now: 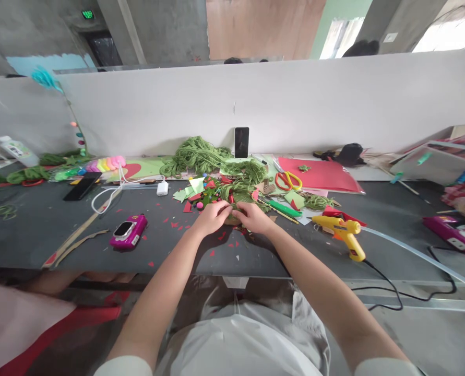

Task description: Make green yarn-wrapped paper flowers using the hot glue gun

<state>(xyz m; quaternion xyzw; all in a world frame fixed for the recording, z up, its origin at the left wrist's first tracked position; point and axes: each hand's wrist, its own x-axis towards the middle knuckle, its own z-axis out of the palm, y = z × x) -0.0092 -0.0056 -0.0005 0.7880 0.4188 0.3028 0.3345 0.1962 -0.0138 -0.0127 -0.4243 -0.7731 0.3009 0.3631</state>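
Grasps tan piece (232,221) in bent fingers of left hand (211,217) and right hand (256,217); appears partway, with paper scraps (197,185) cut and green yarn (200,154) loose beyond fingertips.

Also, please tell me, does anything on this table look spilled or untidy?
Yes, untidy: small red scraps lie scattered loose on the dark table, many left of the left hand, instead of gathered together. I see no clear liquid spill.

I hold a tan piece (232,221) with a rounded near edge, its far side mostly hidden by my grip, over the dark tabletop (248,261) just before the green yarn (247,177).
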